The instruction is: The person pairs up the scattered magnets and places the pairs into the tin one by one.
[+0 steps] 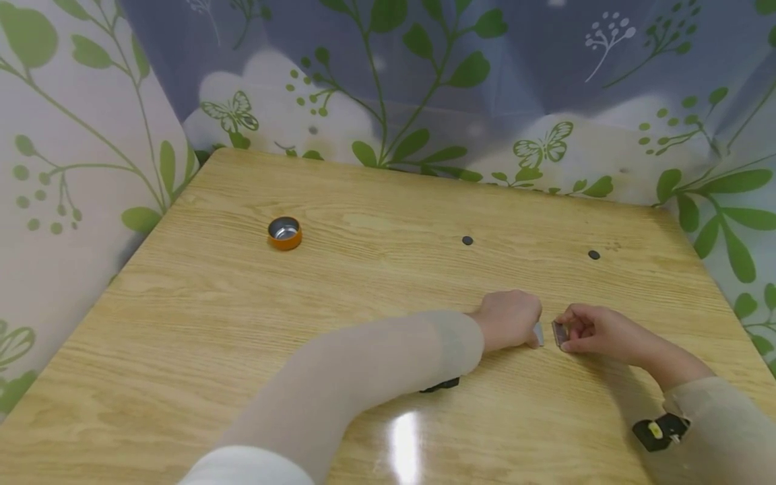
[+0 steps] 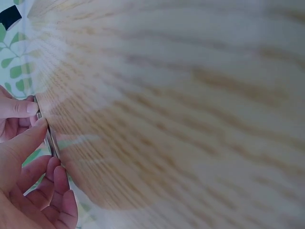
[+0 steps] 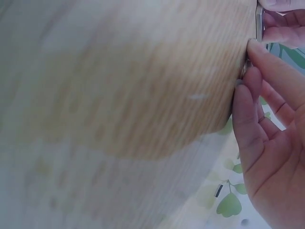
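Beige left sleeve (image 1: 376, 357) crosses the wood-grain table (image 1: 182, 350). On its right side, the left hand (image 1: 508, 318) pinches a silver rectangular plate (image 1: 539, 333), the right hand (image 1: 600, 330) a dark grey one (image 1: 560, 333); apart, roughly parallel, their long axes run near-to-far. Farther left, an orange bowl (image 1: 286, 244) opens upward. Two dark discs (image 1: 467, 240) lie beyond the hands. Yellow mark (image 1: 655, 430) by the right wrist: unreadable.

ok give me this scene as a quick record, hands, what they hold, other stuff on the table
left hand: pinches a pale flat piece
right hand: pinches a grey flat piece
gap: pieces apart
bowl: orange outside, metallic inside
left disc: dark, lying flat
right disc: dark, lying flat
table: wood-grain top
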Action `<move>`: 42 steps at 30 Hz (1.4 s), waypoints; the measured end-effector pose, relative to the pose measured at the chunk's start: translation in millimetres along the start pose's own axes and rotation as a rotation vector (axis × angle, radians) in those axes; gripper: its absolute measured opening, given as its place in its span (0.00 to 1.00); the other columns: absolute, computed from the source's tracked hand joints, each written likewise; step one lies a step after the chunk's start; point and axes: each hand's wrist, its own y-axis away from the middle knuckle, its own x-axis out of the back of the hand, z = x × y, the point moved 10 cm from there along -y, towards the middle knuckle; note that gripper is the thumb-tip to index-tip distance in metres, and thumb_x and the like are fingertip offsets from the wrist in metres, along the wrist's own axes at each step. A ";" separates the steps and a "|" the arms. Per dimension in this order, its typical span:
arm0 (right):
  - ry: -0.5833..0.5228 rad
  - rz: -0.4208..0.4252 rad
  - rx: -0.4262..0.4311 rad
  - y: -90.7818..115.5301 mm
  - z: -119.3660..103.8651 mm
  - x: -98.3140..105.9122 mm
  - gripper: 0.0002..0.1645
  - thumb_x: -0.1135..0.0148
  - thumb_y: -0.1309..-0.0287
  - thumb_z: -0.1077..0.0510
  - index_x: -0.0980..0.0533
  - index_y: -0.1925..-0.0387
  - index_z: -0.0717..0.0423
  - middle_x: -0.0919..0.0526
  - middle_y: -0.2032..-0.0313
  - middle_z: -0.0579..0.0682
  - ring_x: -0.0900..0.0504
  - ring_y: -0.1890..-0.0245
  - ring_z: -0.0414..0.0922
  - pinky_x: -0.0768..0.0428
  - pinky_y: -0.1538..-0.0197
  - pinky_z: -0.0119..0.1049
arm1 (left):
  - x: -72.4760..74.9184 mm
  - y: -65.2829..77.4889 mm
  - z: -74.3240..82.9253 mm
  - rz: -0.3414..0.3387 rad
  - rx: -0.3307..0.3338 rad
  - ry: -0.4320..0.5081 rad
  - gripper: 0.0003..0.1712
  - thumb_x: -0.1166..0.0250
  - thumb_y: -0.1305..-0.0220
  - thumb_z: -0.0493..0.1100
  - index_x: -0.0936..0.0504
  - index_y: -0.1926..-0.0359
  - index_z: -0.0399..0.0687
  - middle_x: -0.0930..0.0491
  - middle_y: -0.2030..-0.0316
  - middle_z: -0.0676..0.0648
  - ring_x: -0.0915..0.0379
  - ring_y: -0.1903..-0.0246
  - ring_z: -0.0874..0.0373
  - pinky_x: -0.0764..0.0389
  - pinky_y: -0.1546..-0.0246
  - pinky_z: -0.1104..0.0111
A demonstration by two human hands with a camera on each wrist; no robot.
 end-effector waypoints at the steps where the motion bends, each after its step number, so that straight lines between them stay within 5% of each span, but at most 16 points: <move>1: 0.002 -0.002 -0.001 0.0 0.2 -0.1 0.17 0.33 0.48 0.63 0.27 0.58 0.66 0.27 0.75 0.43 0.31 0.77 0.33 0.30 0.74 0.29 | 0.1 -0.3 0.4 0.001 0.000 -0.003 0.11 0.29 0.48 0.56 0.22 0.73 0.59 0.28 0.79 0.61 0.33 0.78 0.66 0.30 0.78 0.71; 15: 0.027 -0.001 0.058 -2.9 -12.4 -4.6 0.16 0.32 0.49 0.63 0.27 0.59 0.63 0.28 0.76 0.42 0.31 0.76 0.33 0.30 0.75 0.30 | -1.8 -4.5 6.3 0.006 0.005 -0.046 0.11 0.29 0.49 0.55 0.22 0.74 0.60 0.28 0.79 0.60 0.34 0.78 0.67 0.28 0.78 0.70; 22: 0.107 -0.011 -0.020 -5.2 -10.0 -7.1 0.17 0.32 0.49 0.61 0.28 0.59 0.60 0.27 0.75 0.41 0.30 0.75 0.34 0.29 0.72 0.31 | -1.1 -6.4 6.6 0.014 0.002 -0.043 0.10 0.30 0.48 0.52 0.23 0.74 0.59 0.28 0.78 0.60 0.34 0.77 0.66 0.28 0.78 0.69; 32: 0.090 -0.027 0.027 -6.6 -12.9 -12.5 0.18 0.35 0.45 0.60 0.30 0.55 0.61 0.26 0.73 0.42 0.30 0.74 0.34 0.29 0.73 0.31 | -2.5 0.6 2.7 -0.030 -0.059 0.004 0.09 0.30 0.47 0.50 0.22 0.71 0.56 0.27 0.77 0.59 0.34 0.76 0.66 0.29 0.76 0.71; 38: 0.103 -0.030 -0.026 -6.6 -10.3 -13.0 0.19 0.35 0.45 0.59 0.30 0.54 0.60 0.26 0.72 0.43 0.30 0.74 0.35 0.29 0.72 0.31 | -5.5 10.7 -10.8 -0.091 -0.070 0.123 0.26 0.31 0.46 0.55 0.22 0.46 0.55 0.23 0.52 0.60 0.29 0.53 0.68 0.29 0.57 0.77; 42: 0.126 -0.044 -0.082 -3.4 -5.2 -11.3 0.20 0.34 0.46 0.59 0.30 0.53 0.59 0.25 0.72 0.43 0.29 0.74 0.35 0.28 0.71 0.32 | -1.8 23.5 -22.9 -0.111 -0.089 0.216 0.30 0.34 0.43 0.55 0.26 0.40 0.52 0.24 0.50 0.58 0.30 0.51 0.69 0.31 0.54 0.79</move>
